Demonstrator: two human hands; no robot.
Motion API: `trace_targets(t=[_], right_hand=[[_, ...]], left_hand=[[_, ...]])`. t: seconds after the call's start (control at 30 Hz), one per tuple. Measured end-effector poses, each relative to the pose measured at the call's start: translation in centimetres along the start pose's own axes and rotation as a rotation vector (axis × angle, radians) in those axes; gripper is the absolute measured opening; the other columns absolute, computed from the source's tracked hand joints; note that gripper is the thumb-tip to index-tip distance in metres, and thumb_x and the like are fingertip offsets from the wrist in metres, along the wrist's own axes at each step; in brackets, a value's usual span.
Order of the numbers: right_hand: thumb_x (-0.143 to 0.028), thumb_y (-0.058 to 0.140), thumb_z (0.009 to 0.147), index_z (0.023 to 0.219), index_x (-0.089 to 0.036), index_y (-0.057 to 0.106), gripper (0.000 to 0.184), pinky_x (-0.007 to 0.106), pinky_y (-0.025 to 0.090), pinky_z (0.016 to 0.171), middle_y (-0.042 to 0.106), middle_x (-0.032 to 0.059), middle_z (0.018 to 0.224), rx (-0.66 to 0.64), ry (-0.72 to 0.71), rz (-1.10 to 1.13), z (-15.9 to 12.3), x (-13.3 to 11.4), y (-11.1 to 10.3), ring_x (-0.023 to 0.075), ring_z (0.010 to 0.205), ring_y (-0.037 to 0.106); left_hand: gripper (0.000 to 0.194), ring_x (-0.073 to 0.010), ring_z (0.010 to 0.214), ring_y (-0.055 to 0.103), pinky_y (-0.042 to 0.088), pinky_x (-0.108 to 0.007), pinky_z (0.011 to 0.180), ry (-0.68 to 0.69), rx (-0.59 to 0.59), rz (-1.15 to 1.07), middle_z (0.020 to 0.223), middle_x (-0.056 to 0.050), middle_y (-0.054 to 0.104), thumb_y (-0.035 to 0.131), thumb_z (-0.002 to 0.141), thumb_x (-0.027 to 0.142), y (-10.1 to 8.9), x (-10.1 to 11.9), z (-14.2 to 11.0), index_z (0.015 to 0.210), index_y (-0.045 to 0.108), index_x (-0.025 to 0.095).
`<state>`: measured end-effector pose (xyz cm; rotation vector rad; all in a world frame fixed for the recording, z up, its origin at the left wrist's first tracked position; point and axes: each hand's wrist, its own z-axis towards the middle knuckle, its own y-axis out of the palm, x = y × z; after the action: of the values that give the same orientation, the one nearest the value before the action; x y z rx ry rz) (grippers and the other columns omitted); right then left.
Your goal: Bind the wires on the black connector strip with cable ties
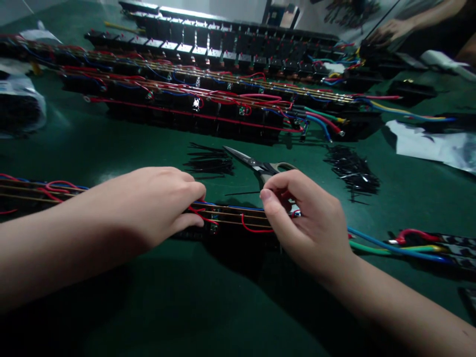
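A long black strip assembly (pixel 223 233) lies across the near table, with brass-coloured rods, blue wire and red wires (pixel 253 230) along its top. My left hand (pixel 171 203) curls over it, fingers and thumb closed around the red wires beside a small green circuit board (pixel 214 221). Above the strip's right part, my right hand (pixel 305 213) pinches a thin black cable tie (pixel 243 193), which points left from thumb and forefinger. Scissors (pixel 253 162) with grey-beige handles lie just beyond, partly hidden by my right hand. Next to their tips is a pile of black cable ties (pixel 208 159).
Another cable-tie pile (pixel 353 171) lies at right. Several wired black assemblies (pixel 193 104) stretch across the back of the green table (pixel 148 307). Plastic bags (pixel 427 144) lie at both sides. Blue and green cables (pixel 375 248) run right. Another person's hand (pixel 390 32) is at the far right.
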<state>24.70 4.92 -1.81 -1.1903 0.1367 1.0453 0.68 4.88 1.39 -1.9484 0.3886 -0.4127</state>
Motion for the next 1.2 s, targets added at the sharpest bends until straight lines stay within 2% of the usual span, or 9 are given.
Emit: trace_targets(t=[0.17, 0.33, 0.43, 0.53, 0.77, 0.97, 1.07, 1.13, 1.2], right_hand=[[-0.015, 0.056, 0.096, 0.087, -0.024, 0.056, 0.012, 0.03, 0.042, 0.062, 0.062, 0.0002, 0.077, -0.01, -0.052, -0.024, -0.1, -0.2, -0.2, 0.0155, 0.069, 0.059], [-0.014, 0.056, 0.095, 0.087, -0.024, 0.056, 0.013, 0.03, 0.044, 0.063, 0.063, 0.0003, 0.078, -0.034, -0.08, -0.014, 0.1, -0.2, -0.2, 0.0156, 0.07, 0.06], [-0.013, 0.056, 0.095, 0.087, -0.024, 0.056, 0.013, 0.029, 0.044, 0.063, 0.063, 0.0004, 0.078, -0.04, -0.066, -0.001, 0.2, -0.1, -0.2, 0.0153, 0.071, 0.06], [-0.012, 0.056, 0.095, 0.086, -0.023, 0.056, 0.014, 0.028, 0.043, 0.061, 0.063, -0.0001, 0.078, -0.029, -0.072, 0.01, 0.2, 0.0, -0.3, 0.0144, 0.07, 0.059], [-0.011, 0.056, 0.093, 0.086, -0.02, 0.058, 0.013, 0.026, 0.044, 0.063, 0.063, 0.0001, 0.078, -0.015, -0.106, -0.002, 0.4, 0.3, -0.4, 0.0136, 0.071, 0.06], [-0.01, 0.057, 0.093, 0.084, -0.019, 0.06, 0.013, 0.025, 0.045, 0.063, 0.063, 0.0, 0.076, -0.054, -0.104, 0.024, 0.4, 0.6, -0.1, 0.0128, 0.07, 0.06], [-0.011, 0.058, 0.093, 0.084, -0.017, 0.061, 0.012, 0.023, 0.044, 0.062, 0.062, -0.0004, 0.075, -0.077, -0.085, 0.051, 0.5, 0.8, 0.0, 0.0115, 0.068, 0.058], [-0.011, 0.059, 0.093, 0.084, -0.017, 0.061, 0.012, 0.023, 0.043, 0.06, 0.062, -0.0011, 0.074, -0.091, -0.064, 0.075, 0.6, 0.8, 0.1, 0.0107, 0.067, 0.058], [-0.011, 0.058, 0.094, 0.084, -0.017, 0.061, 0.012, 0.022, 0.042, 0.059, 0.061, -0.0017, 0.074, -0.105, -0.043, 0.094, 0.7, 0.8, 0.0, 0.0102, 0.066, 0.057]], left_hand=[[0.017, -0.0277, 0.09, 0.071, 0.05, -0.038, 0.078, 0.113, 0.116, -0.052, 0.095, -0.005, 0.077, 0.063, 0.093, 0.033, 0.9, 0.1, 0.2, 0.1, 0.075, 0.023], [0.021, -0.0236, 0.097, 0.072, 0.05, -0.033, 0.079, 0.17, 0.181, -0.195, 0.108, -0.003, 0.077, 0.062, 0.095, 0.034, 1.4, 0.8, 1.0, 0.109, 0.074, 0.025], [0.024, -0.0225, 0.095, 0.072, 0.049, -0.032, 0.078, 0.15, 0.172, -0.241, 0.107, -0.002, 0.077, 0.065, 0.093, 0.039, 1.2, 0.6, 1.2, 0.111, 0.075, 0.026], [0.024, -0.022, 0.086, 0.071, 0.047, -0.031, 0.073, 0.114, 0.144, -0.225, 0.097, 0.0, 0.077, 0.069, 0.091, 0.045, 1.0, 0.2, 1.3, 0.103, 0.077, 0.025], [0.022, -0.0222, 0.085, 0.07, 0.045, -0.031, 0.072, 0.135, 0.12, -0.196, 0.093, 0.0, 0.077, 0.072, 0.089, 0.044, 0.8, 0.0, 1.2, 0.098, 0.078, 0.025], [0.022, -0.018, 0.071, 0.065, 0.04, -0.028, 0.062, 0.141, 0.084, -0.282, 0.084, 0.002, 0.075, 0.075, 0.086, 0.046, 0.6, -0.1, 1.2, 0.095, 0.077, 0.026], [0.025, -0.015, 0.069, 0.064, 0.042, -0.025, 0.06, 0.131, 0.175, -0.478, 0.082, 0.004, 0.074, 0.072, 0.089, 0.049, 1.1, 0.2, 1.6, 0.094, 0.074, 0.024], [0.024, -0.0145, 0.074, 0.066, 0.046, -0.024, 0.064, 0.118, 0.315, -0.583, 0.084, 0.003, 0.074, 0.068, 0.092, 0.046, 1.7, 0.4, 2.0, 0.092, 0.073, 0.022], [0.018, -0.0147, 0.079, 0.066, 0.048, -0.024, 0.07, 0.12, 0.435, -0.567, 0.088, 0.002, 0.074, 0.067, 0.093, 0.038, 2.4, 0.5, 2.4, 0.093, 0.072, 0.021]])
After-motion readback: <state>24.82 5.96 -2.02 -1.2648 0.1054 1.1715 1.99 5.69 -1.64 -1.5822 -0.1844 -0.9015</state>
